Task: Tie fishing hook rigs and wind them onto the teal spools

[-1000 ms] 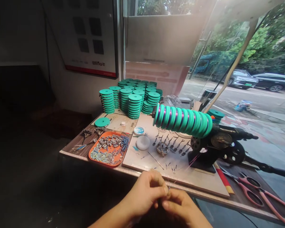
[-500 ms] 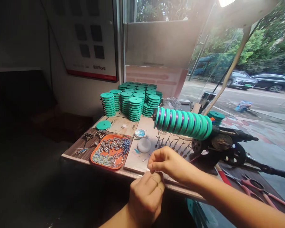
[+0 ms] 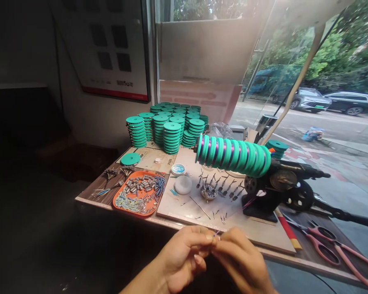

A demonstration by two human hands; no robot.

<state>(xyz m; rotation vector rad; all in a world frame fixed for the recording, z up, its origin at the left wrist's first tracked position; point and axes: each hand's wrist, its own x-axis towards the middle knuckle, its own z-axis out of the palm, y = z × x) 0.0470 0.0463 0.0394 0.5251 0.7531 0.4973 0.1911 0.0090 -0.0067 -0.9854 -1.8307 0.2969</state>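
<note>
My left hand [image 3: 184, 255] and my right hand [image 3: 243, 255] meet at the fingertips just in front of the table's near edge. Both are pinched closed on a short piece of thin purple fishing line [image 3: 216, 234], only a bit of which shows between them. Beyond them, a board [image 3: 184, 210] carries small metal pieces [image 3: 223, 219], a thin rod [image 3: 200, 207] and a round holder of small parts [image 3: 209, 192]. Above the board, a row of green foam spools [image 3: 233, 155] wound with purple line sits on a black hand-cranked winder [image 3: 282, 183].
An orange tray [image 3: 115, 200] of weights and small tubes lies left, near a loose green spool [image 3: 130, 159]. Stacked green spools [image 3: 171, 139] stand behind. A white round lid [image 3: 183, 185] and small dish [image 3: 178, 169] are mid-board. Scissors [image 3: 322, 245] and pliers [image 3: 352, 261] lie right.
My right hand has come down from above my left fist to beside it. My left hand has turned, fingers now pinching toward the right hand. The view has shifted slightly.
</note>
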